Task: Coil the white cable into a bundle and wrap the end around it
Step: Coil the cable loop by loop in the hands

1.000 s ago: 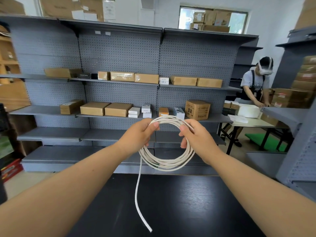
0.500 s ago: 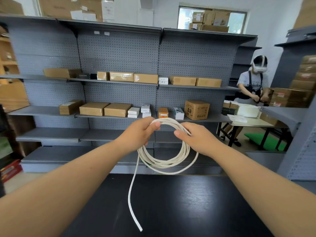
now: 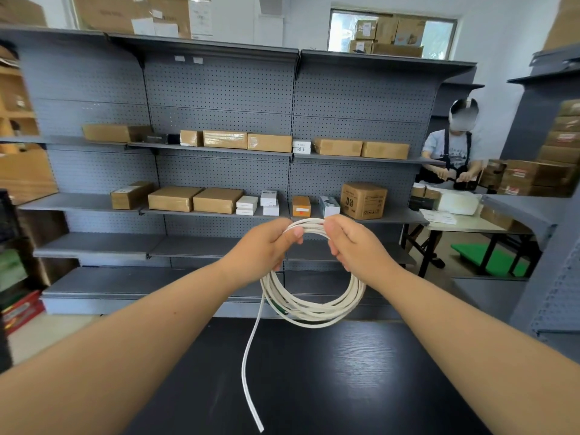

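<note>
Left hand: raised in front of the shelving, fingers curled round the upper left of the coil, thumb pressed over the strands.

Loose end: one strand dropping from below the left hand, curving down in front of the black table; contact between tip and table cannot be told.

White cable: several round loops gathered in a bundle, held in the air between both hands, lower arc hanging free at the table's far edge.

Right hand: fingers closed on the upper right of the coil, just beside the left thumb.

Shelving: grey pegboard, behind; cardboard boxes on the middle shelves.

Second person: far right, standing at a pale table.
</note>
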The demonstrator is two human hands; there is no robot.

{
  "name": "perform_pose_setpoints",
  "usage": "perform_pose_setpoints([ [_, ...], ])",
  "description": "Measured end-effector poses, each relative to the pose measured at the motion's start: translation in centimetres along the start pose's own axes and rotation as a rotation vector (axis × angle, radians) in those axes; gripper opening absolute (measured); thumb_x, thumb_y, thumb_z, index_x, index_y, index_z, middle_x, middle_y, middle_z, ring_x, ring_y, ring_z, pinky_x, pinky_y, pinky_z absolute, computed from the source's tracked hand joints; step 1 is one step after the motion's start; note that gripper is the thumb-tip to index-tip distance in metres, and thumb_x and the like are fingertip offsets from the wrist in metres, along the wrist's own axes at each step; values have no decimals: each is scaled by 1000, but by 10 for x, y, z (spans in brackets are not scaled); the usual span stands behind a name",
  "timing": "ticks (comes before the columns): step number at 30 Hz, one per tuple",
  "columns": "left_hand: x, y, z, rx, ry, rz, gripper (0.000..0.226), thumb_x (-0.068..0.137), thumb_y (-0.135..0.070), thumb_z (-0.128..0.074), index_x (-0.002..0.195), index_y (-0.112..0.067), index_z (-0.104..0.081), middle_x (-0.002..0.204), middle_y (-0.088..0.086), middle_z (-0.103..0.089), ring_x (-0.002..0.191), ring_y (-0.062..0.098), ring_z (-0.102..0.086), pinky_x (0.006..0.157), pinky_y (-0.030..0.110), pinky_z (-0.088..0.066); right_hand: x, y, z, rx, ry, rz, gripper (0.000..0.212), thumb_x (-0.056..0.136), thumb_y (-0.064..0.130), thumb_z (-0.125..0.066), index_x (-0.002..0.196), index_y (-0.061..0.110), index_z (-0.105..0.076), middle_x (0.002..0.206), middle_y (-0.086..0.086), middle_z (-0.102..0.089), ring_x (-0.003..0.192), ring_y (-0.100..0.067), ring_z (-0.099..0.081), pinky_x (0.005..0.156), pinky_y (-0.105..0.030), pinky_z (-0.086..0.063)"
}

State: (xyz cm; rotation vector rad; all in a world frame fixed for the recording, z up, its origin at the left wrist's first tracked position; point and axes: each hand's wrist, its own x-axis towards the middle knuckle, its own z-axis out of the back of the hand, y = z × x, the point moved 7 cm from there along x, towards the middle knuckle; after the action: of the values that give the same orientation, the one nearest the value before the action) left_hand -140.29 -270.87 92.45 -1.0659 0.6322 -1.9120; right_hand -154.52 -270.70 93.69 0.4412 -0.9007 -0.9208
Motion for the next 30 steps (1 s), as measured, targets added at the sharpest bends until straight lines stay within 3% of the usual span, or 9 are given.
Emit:
perform_pose_setpoints([
  [6,-2,-2,-4,-5,15,2,26,96,-35,-43,81,-18,-55,44,-13,-39,43,9,-38,56,32,-44,-2,-6,-2,90,10,-66,31,99,39,-29,76,32,-49,55,3,-42,42,-2,-37,47,-18,-31],
  [8,-3,-2,-4,19,22,4,27,96,-36,-42,82,-17,-55,43,-13,-40,43,9,-39,57,34,-44,-3,-7,-2,93,27,-101,39,99,39,-28,74,21,-51,53,3,-43,39,-3,-36,46,-20,-32],
  [11,-5,-4,-5,44,24,9,25,97,-34,-42,80,-18,-54,46,-11,-41,44,12,-40,55,32,-43,-4,-9,-2,104,62,-134,42,99,36,-30,87,5,-56,62,-3,-54,43,-12,-42,52,-26,-39],
  [15,-7,-10,-4,89,12,4,24,98,-29,-41,78,-21,-51,52,-4,-41,48,15,-42,52,23,-40,-3,-11,1,94,33,-144,33,99,32,-35,95,12,-61,64,1,-56,51,-12,-49,58,-24,-45],
  [19,-8,-12,-5,58,10,-2,23,97,-30,-42,77,-21,-51,53,-3,-40,50,17,-42,53,24,-40,-2,-3,1,-107,-27,3,25,100,30,-31,95,25,-55,59,8,-48,50,-4,-45,57,-22,-39],
  [21,-8,-13,-5,45,9,-1,23,97,-30,-42,78,-21,-52,52,-4,-40,52,19,-42,54,25,-40,-5,-2,2,-121,-58,45,24,100,30,-30,89,25,-51,59,9,-46,54,-5,-43,59,-26,-36],
  [27,-8,-6,-7,30,25,16,23,96,-34,-43,79,-24,-55,51,-6,-42,49,14,-45,61,31,-43,-7,-1,-1,-247,23,105,12,96,34,-40,92,27,-48,64,11,-48,59,-4,-46,55,-21,-33],
  [30,-8,-2,-10,-92,25,52,23,95,-34,-44,82,-24,-60,55,-6,-42,49,10,-46,59,24,-44,-7,1,1,-258,-32,104,18,96,34,-40,92,22,-53,66,10,-49,64,-12,-48,60,-29,-36],
])
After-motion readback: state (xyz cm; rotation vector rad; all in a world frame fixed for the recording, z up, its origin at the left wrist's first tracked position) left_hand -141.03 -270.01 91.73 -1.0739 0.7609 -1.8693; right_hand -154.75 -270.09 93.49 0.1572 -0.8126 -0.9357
